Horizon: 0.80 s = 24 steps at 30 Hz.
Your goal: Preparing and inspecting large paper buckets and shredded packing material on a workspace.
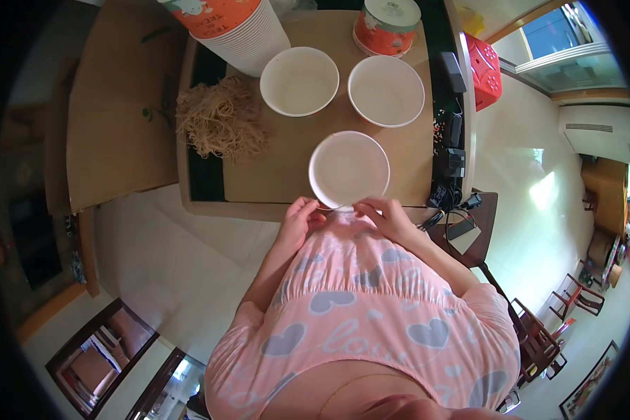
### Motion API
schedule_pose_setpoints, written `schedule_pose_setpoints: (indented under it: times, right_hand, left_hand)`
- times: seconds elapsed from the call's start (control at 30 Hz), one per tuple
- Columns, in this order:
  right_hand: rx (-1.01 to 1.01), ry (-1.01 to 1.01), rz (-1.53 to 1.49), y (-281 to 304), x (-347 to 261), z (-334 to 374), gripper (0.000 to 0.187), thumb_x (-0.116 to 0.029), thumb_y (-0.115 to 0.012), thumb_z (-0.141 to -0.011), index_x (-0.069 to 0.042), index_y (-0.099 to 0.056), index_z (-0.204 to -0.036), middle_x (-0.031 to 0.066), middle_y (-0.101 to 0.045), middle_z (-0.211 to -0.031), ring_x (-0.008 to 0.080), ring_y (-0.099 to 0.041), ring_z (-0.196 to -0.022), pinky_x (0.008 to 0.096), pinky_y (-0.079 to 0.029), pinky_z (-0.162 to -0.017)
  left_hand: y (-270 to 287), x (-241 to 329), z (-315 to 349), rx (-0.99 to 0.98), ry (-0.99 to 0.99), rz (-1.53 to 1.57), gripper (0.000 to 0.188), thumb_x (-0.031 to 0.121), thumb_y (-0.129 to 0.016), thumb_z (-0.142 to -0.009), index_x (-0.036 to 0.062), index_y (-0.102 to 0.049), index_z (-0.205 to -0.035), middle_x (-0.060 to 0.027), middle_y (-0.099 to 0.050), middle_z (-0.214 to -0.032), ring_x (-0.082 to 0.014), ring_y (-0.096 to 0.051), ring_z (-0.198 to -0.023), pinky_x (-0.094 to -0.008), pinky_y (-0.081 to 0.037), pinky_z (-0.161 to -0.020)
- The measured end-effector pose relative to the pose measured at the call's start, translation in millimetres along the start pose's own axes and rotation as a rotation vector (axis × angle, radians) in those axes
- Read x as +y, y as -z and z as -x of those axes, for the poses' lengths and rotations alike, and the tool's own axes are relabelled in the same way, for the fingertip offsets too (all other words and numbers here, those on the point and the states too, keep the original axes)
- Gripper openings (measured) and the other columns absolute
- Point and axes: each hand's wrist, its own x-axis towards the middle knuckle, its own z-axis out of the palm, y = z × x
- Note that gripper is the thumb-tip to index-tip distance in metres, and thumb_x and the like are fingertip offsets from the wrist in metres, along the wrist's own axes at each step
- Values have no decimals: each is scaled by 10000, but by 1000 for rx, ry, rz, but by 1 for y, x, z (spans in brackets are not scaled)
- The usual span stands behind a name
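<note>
Close to my body, at the table's near edge, my left hand [302, 221] and my right hand [388, 216] pinch a thin strand [339, 207] stretched between them. Just beyond my fingers stands a white paper bowl [348, 168], its mouth facing up. Two more paper bowls sit farther back, one at the left [299, 80] and one at the right [386, 91]. A tangled heap of tan string [220, 119] lies on the left. Its fibres look similar to the strand, though I cannot tell if they match.
A tall nested stack of paper bowls [248, 35] leans at the back left. A red and green printed paper bowl [386, 29] stands bottom up behind. Black power adapters [453, 162] and cables line the right edge. A large cardboard box [122, 105] stands left of the table.
</note>
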Motion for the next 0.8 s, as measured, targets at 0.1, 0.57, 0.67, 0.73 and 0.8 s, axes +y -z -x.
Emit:
schedule_pose_setpoints:
  times: [0.1, 0.57, 0.67, 0.73, 0.8]
  right_hand:
    - [139, 73, 44, -1, 3, -13, 197, -130, -572, -912, -8, -666, -1035, 139, -692, -932, 217, -673, -853, 301, -510, -756]
    - [298, -100, -1255, 8, 5, -7, 122, -67, -450, -959, -100, -464, -1076, 46, -539, -749, 140, -525, -676, 322, -464, -764]
    - [272, -72, -1173, 7, 4, -8, 114, -69, -463, -955, -100, -445, -1063, 46, -526, -740, 130, -490, -656, 283, -432, -693]
    - [218, -10, -1037, 5, 3, -6, 113, -70, -470, -954, -99, -419, -1050, 50, -504, -726, 119, -447, -636, 247, -385, -616]
    - [132, 64, -888, 4, 4, -3, 125, -45, -437, -967, -86, -375, -1067, 51, -499, -733, 97, -430, -653, 213, -355, -593]
  left_hand:
    - [-7, -9, -5, -52, 10, -238, 112, 143, -506, -955, 35, -528, -932, -66, -657, -843, -105, -591, -619, -227, -499, -577]
    - [-12, -12, -2, 69, -327, -1041, 109, 89, -606, -850, -1, -576, -796, -81, -643, -713, -129, -602, -626, -281, -480, -596]
    - [-10, -11, -1, 118, -366, -1214, 110, 106, -622, -836, -4, -610, -825, -102, -647, -717, -163, -616, -630, -304, -490, -614]
    - [-17, -1, 4, 119, -379, -1318, 118, 116, -631, -833, -2, -630, -843, -111, -649, -721, -178, -623, -635, -311, -494, -626]
    - [-30, 16, 17, 143, -365, -1400, 152, 135, -641, -853, 9, -665, -933, -102, -665, -754, -149, -630, -690, -286, -500, -653]
